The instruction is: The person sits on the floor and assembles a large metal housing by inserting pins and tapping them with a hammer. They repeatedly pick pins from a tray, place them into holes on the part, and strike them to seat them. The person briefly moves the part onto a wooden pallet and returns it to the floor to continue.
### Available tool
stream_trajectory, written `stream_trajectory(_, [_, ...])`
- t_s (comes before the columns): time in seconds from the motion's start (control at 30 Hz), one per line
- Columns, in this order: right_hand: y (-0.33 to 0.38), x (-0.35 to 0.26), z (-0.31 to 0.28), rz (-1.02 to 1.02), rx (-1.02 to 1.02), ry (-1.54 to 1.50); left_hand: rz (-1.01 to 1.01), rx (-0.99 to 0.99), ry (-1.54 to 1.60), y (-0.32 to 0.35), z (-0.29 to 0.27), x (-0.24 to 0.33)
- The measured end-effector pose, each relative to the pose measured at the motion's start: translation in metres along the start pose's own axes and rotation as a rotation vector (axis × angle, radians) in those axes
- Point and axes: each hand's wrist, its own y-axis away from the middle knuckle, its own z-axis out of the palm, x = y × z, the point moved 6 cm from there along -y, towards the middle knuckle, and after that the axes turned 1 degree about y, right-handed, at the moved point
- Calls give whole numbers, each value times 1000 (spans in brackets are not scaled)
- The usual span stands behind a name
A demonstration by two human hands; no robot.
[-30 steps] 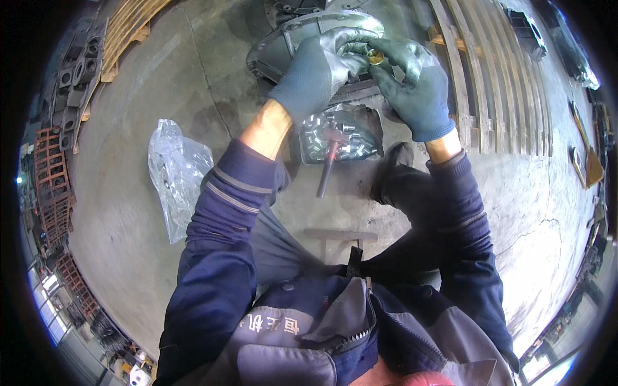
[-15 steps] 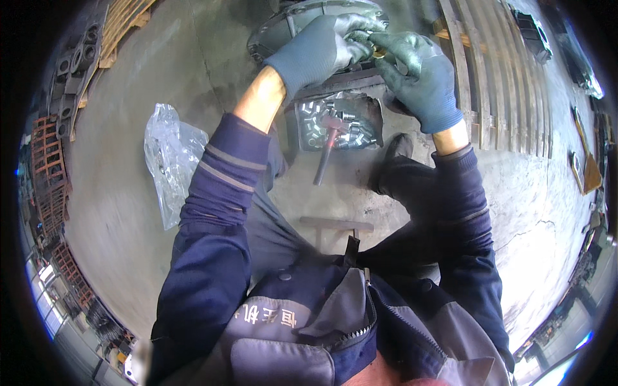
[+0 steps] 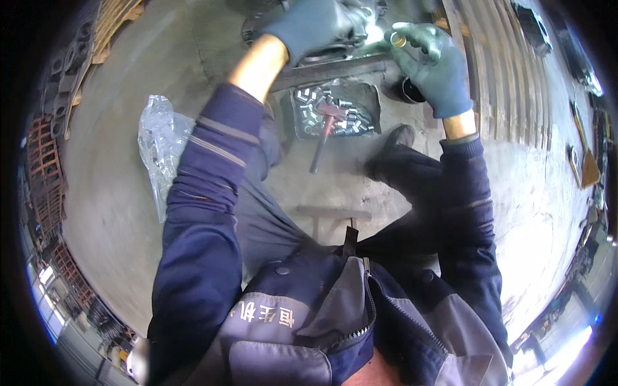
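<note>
My gloved right hand (image 3: 438,69) is closed on a small metal ring (image 3: 398,40) with a gold-coloured rim, pinched between thumb and fingers. To its left, my gloved left hand (image 3: 312,29) reaches over a large dark round metal part (image 3: 257,26). Motion smears its fingertips, and whether they grip anything is unclear. Below the hands, an open dark tray or bag (image 3: 368,96) contains several short shiny metal cylinders (image 3: 311,119). A hammer (image 3: 322,145) with a reddish head leans across them, its handle pointing toward me.
A crumpled clear plastic bag (image 3: 158,148) lies on the floor at the left. Wooden pallet slats (image 3: 508,83) stretch along the right. Under my right hand sits a black round cup-like object (image 3: 412,90). Orange-brown metal racks (image 3: 48,167) line the far left.
My hands have moved apart: the right has drawn to the right with the ring, and the left has shifted up over the round part. The hammer and cylinders stay put.
</note>
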Motion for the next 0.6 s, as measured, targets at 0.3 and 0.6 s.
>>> stream_trajectory(0.3, [123,156,44,668,-120,12,-128,-141,-652,-44,-32,-121])
stream_trajectory(0.6, [216,262,115,920,-185,122,-555,-251,-408,-34,-36,-175])
